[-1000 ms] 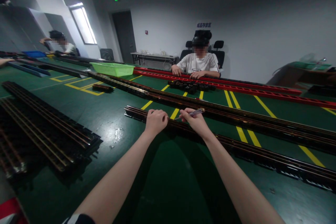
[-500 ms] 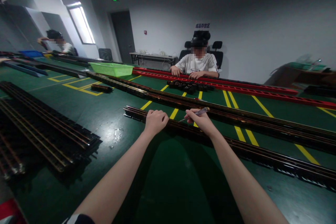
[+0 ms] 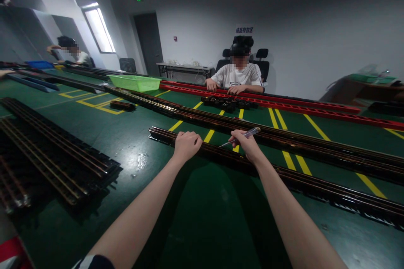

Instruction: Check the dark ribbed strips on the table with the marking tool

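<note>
A long black rail with copper-coloured strips (image 3: 303, 183) runs across the green table in front of me. My left hand (image 3: 187, 146) is closed around this rail near its left end. In my right hand (image 3: 247, 143) is a screwdriver (image 3: 251, 132) with a clear handle, held like a pen. Its thin shaft slants down to the left, and the tip is at the rail, a short way right of my left hand. Whether the tip touches the rail I cannot tell. Just behind lies a second long dark rail (image 3: 221, 124).
More striped rails (image 3: 59, 147) lie side by side at left. A short rail piece (image 3: 122, 105), a green basket (image 3: 135, 83), dark parts (image 3: 227, 103) and red rails (image 3: 284, 107) are farther back. A person (image 3: 240, 73) sits opposite; another person (image 3: 72, 52) is at far left.
My right hand has shifted a little to the right with the screwdriver, and more of its shaft shows. My left hand stays on the rail.
</note>
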{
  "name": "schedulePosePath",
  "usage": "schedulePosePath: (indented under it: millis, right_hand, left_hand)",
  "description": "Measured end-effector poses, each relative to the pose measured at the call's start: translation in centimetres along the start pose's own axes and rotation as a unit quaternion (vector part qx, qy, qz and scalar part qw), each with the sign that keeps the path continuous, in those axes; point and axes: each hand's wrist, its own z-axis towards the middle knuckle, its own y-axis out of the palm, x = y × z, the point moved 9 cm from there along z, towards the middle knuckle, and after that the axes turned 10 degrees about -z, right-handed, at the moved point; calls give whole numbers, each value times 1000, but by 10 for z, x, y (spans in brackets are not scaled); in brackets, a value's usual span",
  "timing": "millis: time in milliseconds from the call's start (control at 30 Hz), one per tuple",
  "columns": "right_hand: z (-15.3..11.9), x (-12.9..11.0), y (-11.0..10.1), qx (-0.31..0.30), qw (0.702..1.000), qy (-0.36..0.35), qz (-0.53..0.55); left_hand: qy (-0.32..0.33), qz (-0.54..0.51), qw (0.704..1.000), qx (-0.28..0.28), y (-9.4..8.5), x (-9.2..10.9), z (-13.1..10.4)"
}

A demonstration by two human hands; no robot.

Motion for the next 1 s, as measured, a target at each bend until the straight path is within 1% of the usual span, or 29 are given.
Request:
schedulePosePath:
  millis: [233,300,633,833,1000]
  right_hand:
    - [1,1,-7,33,999,3,25]
    - [1,2,-7,34,999,2,25]
    - [-2,-9,-7,27,998,-34,-52]
    - [-4,-16,-1,5,996,-49,-78]
    - [-6,-20,7,2,995,-60,-80]
  left_hand:
    - [-4,0,1000,-5,1,-2,0]
    - [-3,-5,1000,-4,2,-3,0]
    - [-6,9,1000,19,-1,0,-2]
    - [-10,18,998,63,-11,1,-3]
    - [6,6,998,54,-10,6,-3]
